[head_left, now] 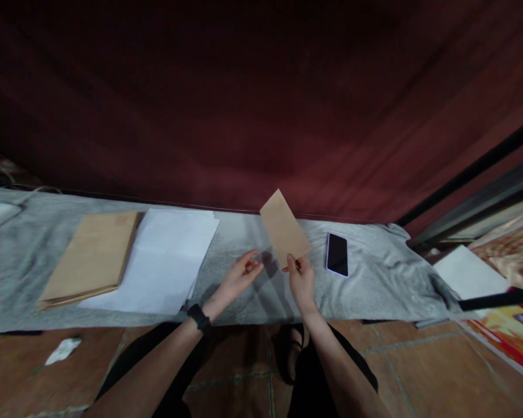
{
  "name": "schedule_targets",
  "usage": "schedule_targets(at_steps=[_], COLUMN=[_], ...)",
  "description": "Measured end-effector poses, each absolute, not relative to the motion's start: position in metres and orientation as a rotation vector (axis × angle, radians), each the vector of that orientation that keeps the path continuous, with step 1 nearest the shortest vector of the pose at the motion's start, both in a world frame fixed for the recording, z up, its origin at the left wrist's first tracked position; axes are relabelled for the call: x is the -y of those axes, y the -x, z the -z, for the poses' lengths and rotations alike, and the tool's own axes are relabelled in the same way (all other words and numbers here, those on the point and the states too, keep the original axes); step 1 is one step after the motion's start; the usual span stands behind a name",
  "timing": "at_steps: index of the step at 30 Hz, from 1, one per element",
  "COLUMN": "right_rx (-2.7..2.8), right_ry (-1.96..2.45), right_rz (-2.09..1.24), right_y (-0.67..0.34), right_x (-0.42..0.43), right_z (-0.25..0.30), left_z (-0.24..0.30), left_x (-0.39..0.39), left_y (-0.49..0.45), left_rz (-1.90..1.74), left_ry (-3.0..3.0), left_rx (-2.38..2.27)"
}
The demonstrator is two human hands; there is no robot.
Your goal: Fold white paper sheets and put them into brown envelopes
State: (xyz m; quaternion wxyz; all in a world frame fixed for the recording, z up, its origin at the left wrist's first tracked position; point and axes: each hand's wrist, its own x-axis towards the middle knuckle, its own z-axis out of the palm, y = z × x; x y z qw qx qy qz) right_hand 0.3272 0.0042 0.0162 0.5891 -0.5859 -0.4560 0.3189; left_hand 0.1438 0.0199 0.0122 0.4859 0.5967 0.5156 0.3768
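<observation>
My right hand (300, 280) pinches the lower corner of a small brown envelope (284, 228) and holds it up, tilted, above a grey cloth (375, 278). My left hand (240, 277) hovers just left of it with fingers loosely curled and nothing in them; a black band sits on that wrist. Farther left on the cloth lie a stack of white sheets (163, 258) and a pile of brown envelopes (91, 255).
A dark phone (337, 254) lies face up on the cloth to the right of my hands. A dark red curtain hangs behind. Tiled floor, a scrap of white paper (63, 350), a white sheet (468, 271) and a printed mat (512, 334) lie around.
</observation>
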Motion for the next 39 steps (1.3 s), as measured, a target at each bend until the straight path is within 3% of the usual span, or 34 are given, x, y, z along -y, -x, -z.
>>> schedule_targets(at_steps=[6, 15, 24, 31, 39], right_rx=[0.428, 0.328, 0.271, 0.158, 0.122], right_ry=[1.006, 0.968, 1.075, 1.079, 1.090], right_rz=[-1.388, -1.581, -1.484, -1.223, -1.145], right_y=[-0.312, -0.308, -0.329, -0.363, -0.390], right_x=[0.007, 0.015, 0.007, 0.003, 0.008], right_z=[0.004, 0.011, 0.013, 0.015, 0.019], left_z=[-0.013, 0.008, 0.012, 0.015, 0.025], left_x=[-0.011, -0.011, -0.025, -0.034, -0.040], left_y=[-0.147, -0.172, -0.174, -0.171, -0.164], left_rz=[-0.755, -0.902, -0.930, -0.912, -0.906], left_ry=[-2.086, -1.550, -1.351, -1.437, -1.598], left_rx=[-1.391, -1.219, -1.084, -1.112, -1.185])
